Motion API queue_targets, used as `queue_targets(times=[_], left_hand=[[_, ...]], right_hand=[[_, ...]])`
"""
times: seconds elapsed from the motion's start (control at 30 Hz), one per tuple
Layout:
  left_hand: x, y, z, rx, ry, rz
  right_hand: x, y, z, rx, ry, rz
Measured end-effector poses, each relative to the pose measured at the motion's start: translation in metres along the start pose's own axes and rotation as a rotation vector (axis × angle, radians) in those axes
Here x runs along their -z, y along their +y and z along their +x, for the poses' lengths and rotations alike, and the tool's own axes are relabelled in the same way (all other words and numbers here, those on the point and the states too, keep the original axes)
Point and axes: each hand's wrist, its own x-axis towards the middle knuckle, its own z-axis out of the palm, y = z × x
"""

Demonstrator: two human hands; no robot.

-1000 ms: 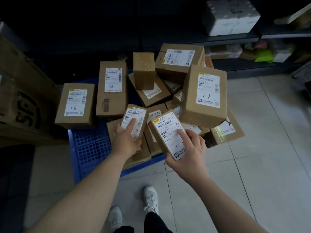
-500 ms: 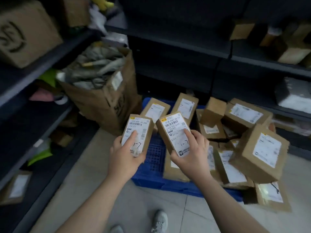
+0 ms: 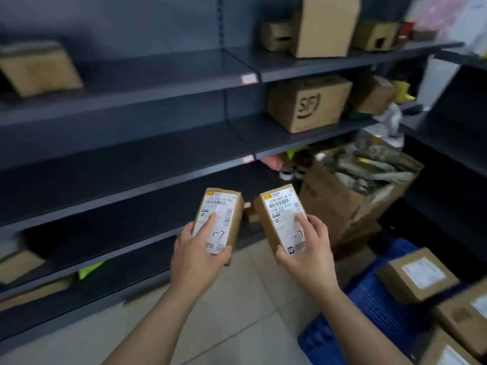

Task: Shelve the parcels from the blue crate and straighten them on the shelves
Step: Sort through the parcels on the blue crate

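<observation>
- Step in hand: transfer. Two parcels are out of the blue crate (image 3: pixel 369 306) and held in the air before the shelves (image 3: pixel 131 164); neither is set down yet.
- Grip, left hand (image 3: pixel 196 255): clamped on the left parcel (image 3: pixel 220 217), thumb across the label and fingers wrapped round the lower end.
- Grip, right hand (image 3: pixel 307 255): clamped on the right parcel (image 3: pixel 283 219) in the same manner, thumb on the label face.
- Position: both parcels hang above the floor (image 3: pixel 237 325), just beside each other but apart, in front of the lower shelf boards. The crate lies low at the right with further parcels (image 3: pixel 419 275) in it.
- Appearance: each is a small oblong brown carton, label face toward the camera. The white shipping label carries a barcode and a handwritten mark reading roughly "1-7". The left one stands near upright; the right one leans.
- Next move, as judged: match the mark to a shelf bay, reach forward to a bare board and seat each carton flat, label outward — then square the edges.
</observation>
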Motion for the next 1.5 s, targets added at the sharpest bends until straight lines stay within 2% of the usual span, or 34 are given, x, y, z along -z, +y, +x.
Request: queue_targets(times=[0.3,0.57,0.87,1.03,1.17,1.5], left_hand=[[0.159,-0.173,0.017,0.329,0.248,0.016],[0.235,-0.288,0.035,0.618,0.399,-0.024],[0.290,-0.390,0.089,0.810,0.478,-0.019],[0.314,-0.445,0.112,0.882,0.452,-0.012],[0.343,-0.494,0.130,0.851,0.423,-0.002],[0.409,-0.626,0.195,0.774,0.213,0.063]], right_hand=[[-0.173,-0.183,0.016,0.245,-0.246,0.106],[-0.298,-0.285,0.039,0.402,-0.474,0.094],[-0.423,-0.375,0.073,0.549,-0.672,0.106],[-0.482,-0.415,0.072,0.619,-0.698,0.076],[-0.528,-0.449,0.064,0.625,-0.696,0.035],[-0.638,-0.513,0.024,0.440,-0.605,-0.007]])
